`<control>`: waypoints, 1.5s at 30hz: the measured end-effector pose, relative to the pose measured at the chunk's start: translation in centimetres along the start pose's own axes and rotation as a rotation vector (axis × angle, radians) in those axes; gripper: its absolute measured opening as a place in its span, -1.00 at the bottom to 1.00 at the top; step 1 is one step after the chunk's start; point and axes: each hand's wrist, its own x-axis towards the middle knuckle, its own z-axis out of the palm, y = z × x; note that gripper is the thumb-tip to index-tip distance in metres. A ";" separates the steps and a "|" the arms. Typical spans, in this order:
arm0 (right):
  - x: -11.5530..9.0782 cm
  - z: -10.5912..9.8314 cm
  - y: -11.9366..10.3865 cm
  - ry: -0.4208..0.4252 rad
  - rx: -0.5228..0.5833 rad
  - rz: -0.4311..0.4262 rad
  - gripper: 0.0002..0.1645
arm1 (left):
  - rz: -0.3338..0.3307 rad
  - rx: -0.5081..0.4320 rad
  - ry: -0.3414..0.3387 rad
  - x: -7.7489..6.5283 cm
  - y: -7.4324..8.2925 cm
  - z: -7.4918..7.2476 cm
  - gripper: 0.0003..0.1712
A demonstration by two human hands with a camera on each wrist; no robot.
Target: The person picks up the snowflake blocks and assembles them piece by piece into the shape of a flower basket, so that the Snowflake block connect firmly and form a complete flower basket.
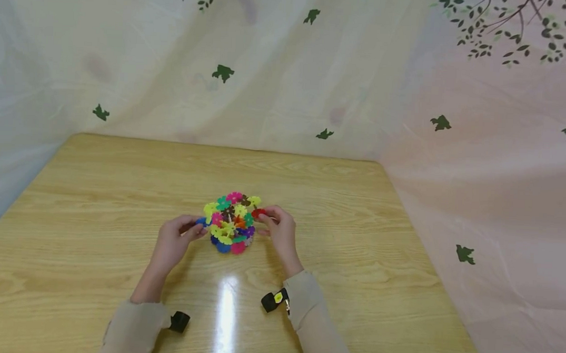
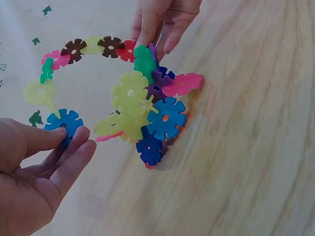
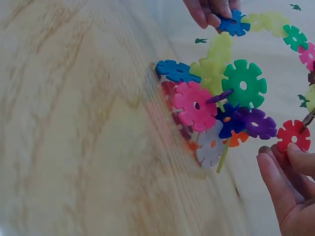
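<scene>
A cluster of interlocking plastic snowflake discs (image 1: 228, 224) in many colours stands on the table between the two hands. From it a chain of yellow, green, pink, brown and red discs arches around in a loop. My left hand (image 1: 172, 241) pinches a blue disc (image 2: 72, 119) at one end of this chain, between thumb and fingers. On the other side, my right hand (image 1: 282, 234) pinches a red disc (image 3: 294, 133) at the chain's other end. In the right wrist view, a green disc (image 3: 244, 87) and a pink disc (image 3: 192, 105) sit on the cluster's near side.
The pale wooden table (image 1: 364, 264) reaches back to a hanging cloth (image 1: 277, 92) printed with leaves and birds. A black wrist camera (image 1: 179, 322) sits by the left sleeve, and another camera (image 1: 270, 301) is by the right sleeve.
</scene>
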 end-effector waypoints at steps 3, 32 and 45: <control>0.0 0.0 0.0 -0.007 -0.011 -0.003 -0.80 | -0.010 -0.012 0.008 -0.2 0.0 0.0 -0.71; -0.1 0.5 0.9 -0.048 0.040 0.018 -0.81 | -0.084 -0.146 -0.033 0.0 -0.6 0.2 -0.67; -0.8 -1.4 1.3 -0.031 -0.028 -0.031 -0.83 | -0.075 -0.258 -0.055 0.9 -0.8 1.5 -0.69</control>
